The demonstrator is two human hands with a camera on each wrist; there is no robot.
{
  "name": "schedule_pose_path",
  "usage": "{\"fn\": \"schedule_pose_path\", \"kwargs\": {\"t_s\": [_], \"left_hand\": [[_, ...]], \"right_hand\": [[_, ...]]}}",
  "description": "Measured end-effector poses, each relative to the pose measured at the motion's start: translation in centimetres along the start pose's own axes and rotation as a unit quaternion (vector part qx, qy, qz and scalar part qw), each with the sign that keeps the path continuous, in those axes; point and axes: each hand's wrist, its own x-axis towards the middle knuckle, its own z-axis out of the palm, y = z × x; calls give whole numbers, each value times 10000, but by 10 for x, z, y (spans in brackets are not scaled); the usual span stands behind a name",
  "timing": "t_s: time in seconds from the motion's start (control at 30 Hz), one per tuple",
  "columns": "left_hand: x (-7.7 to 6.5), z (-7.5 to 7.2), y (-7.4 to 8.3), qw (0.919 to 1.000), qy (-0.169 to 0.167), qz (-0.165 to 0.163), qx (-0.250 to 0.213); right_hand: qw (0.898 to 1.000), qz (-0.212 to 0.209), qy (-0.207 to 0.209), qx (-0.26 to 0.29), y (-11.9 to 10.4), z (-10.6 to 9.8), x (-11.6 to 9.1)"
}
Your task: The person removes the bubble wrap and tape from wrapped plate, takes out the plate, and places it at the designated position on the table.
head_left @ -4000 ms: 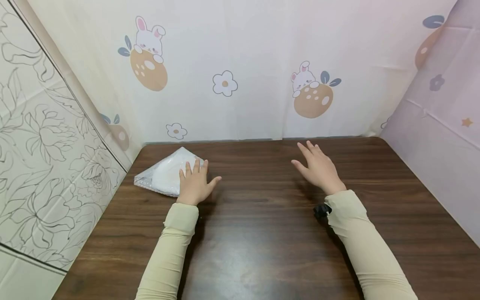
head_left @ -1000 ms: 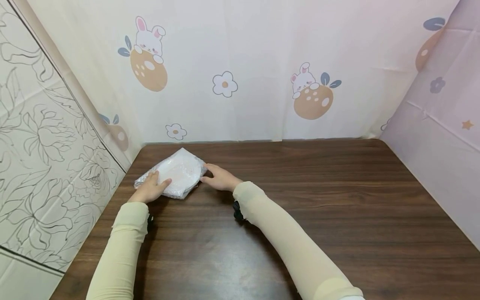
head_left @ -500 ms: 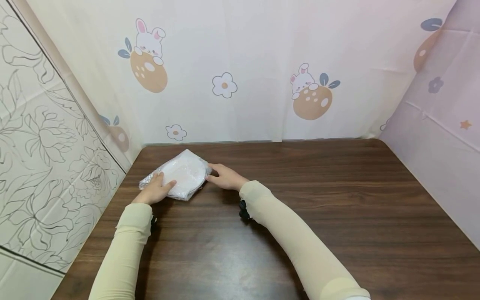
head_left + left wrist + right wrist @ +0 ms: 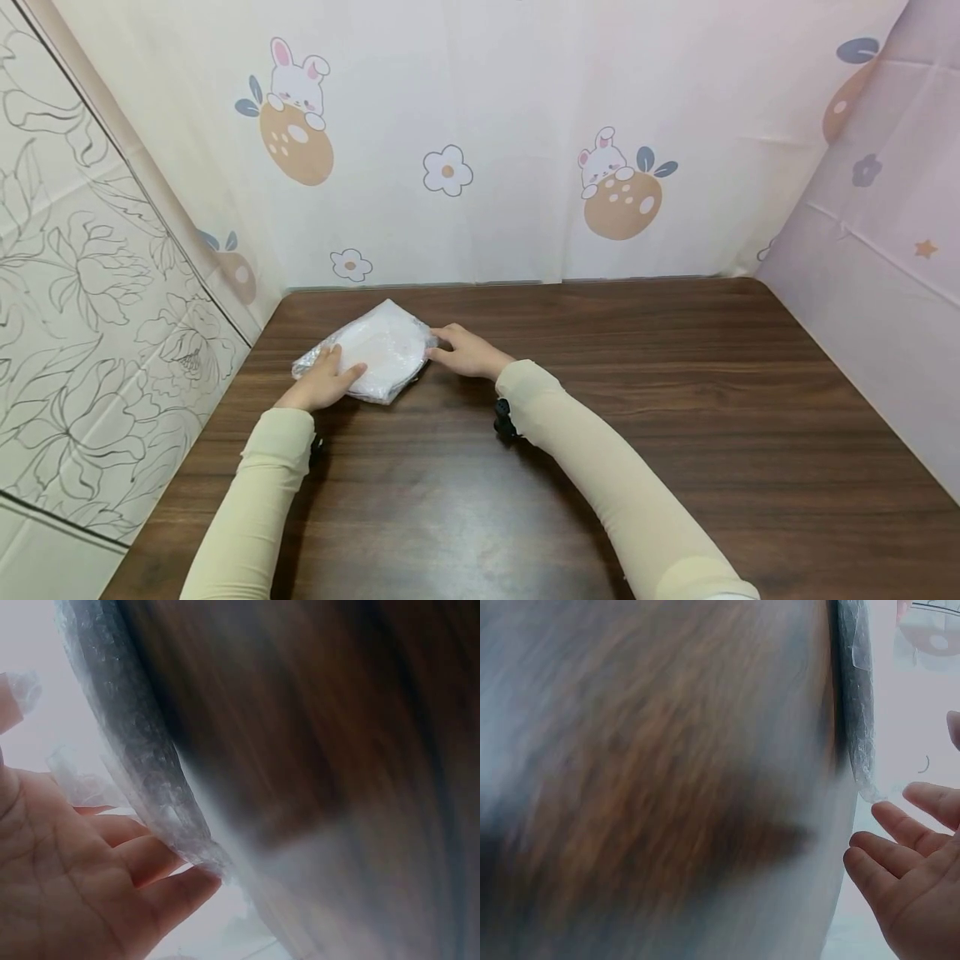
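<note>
A flat packet in clear bubble wrap (image 4: 386, 342), with a white, rounded shape inside, is over the left rear part of the table. My left hand (image 4: 322, 383) grips its near left side, thumb across the top. In the left wrist view the fingers (image 4: 150, 859) curve up to the edge of the wrap. At the packet's right corner, my right hand (image 4: 468, 352) holds the edge between thumb and fingers. The right wrist view has several fingertips (image 4: 885, 814) right at the end of the wrapped edge (image 4: 859, 712).
The dark wooden table (image 4: 637, 400) stretches far to the right and toward me. A curtain with rabbit prints (image 4: 510, 150) hangs along its back edge. A flower-patterned panel (image 4: 97, 267) borders the left side, and a pale lilac cloth (image 4: 892, 292) the right.
Earlier my hands were apart, the left over the packet. Both then came to its two sides. Over the last second the packet and both hands have shifted together to the right.
</note>
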Motion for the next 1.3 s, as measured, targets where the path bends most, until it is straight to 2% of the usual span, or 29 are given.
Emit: {"fn": "schedule_pose_path", "kwargs": {"t_s": [0.5,0.93,1.3], "left_hand": [[6,10,18,9999,-103,58,33],[8,19,36,9996,-172,220,7],[11,27,50,9991,-258,331,41]], "right_hand": [[9998,100,157,-124,12,-9,-16],[9994,-121,248,-191,21,-20,-25],[9987,-25,-67,-499,26,-25,-30]]}}
